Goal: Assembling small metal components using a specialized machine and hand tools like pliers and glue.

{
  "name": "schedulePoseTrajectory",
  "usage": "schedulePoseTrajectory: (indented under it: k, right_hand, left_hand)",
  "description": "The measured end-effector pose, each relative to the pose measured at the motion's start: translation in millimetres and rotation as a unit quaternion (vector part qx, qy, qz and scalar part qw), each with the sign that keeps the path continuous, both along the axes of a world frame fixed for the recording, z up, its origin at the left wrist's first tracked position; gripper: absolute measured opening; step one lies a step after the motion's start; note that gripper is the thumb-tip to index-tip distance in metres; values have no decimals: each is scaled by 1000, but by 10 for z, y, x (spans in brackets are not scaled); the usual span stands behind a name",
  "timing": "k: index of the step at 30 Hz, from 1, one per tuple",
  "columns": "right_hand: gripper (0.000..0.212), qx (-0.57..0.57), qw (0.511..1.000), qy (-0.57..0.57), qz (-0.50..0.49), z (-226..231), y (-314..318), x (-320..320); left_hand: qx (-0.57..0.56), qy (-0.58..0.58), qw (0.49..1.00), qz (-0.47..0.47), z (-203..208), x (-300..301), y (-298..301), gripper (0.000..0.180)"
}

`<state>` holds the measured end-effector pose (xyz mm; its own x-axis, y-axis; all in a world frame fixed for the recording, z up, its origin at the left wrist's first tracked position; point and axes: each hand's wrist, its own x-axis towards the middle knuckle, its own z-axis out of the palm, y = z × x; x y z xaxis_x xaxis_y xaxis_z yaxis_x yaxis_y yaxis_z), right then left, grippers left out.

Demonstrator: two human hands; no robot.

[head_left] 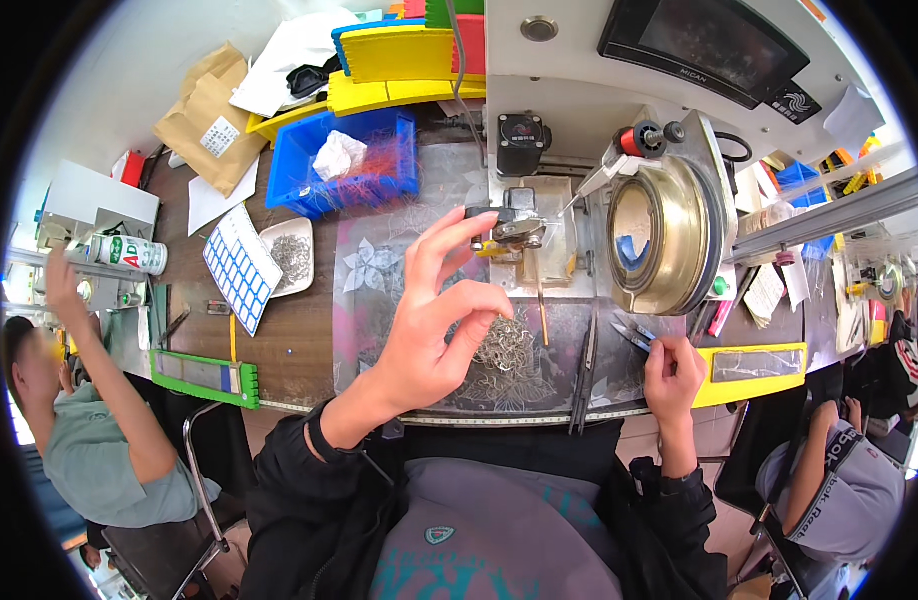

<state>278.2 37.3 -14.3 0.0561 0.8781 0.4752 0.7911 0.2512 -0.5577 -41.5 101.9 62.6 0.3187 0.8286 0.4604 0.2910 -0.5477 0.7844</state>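
My left hand (429, 335) is raised over a pile of small silvery metal pieces (506, 350). Its thumb and index finger close in a pinch, and I cannot make out what is between them. The other fingers stretch up to the small metal clamp mechanism (519, 228) of the bench machine, the fingertips at its dark left end. At the right, by the table's front edge, my right hand (674, 375) is closed around tweezers (634, 336), whose two slim tips point up and left. A pair of long dark thin tools (584, 375) lies between the pile and this hand.
A round brass-coloured bowl (627, 285) and a spool of red wire (639, 140) stand at the machine's right. Further left are a blue bin (297, 180) with red strands, a white dish (289, 258) and a blue-and-white card (241, 265). People sit at both sides.
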Motion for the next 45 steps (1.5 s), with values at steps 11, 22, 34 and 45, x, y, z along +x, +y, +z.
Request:
schedulePoseTrajectory:
  k: [11, 22, 34, 45]
  right_hand:
    - [9, 11, 1000, -12, -11, 55, -52, -14]
    - [11, 84, 996, -10, 7, 27, 92, -14]
    - [11, 81, 997, -8, 7, 26, 12, 24]
    - [11, 48, 999, -15, 20, 89, 4, -18]
  left_hand:
    - [-30, -44, 998, -15, -70, 21, -36, 21]
    - [15, -15, 1000, -16, -167, -108, 49, 8]
    - [7, -16, 1000, -11, -67, 28, -23, 9]
    - [-20, -42, 999, -7, -53, 4, -93, 9]
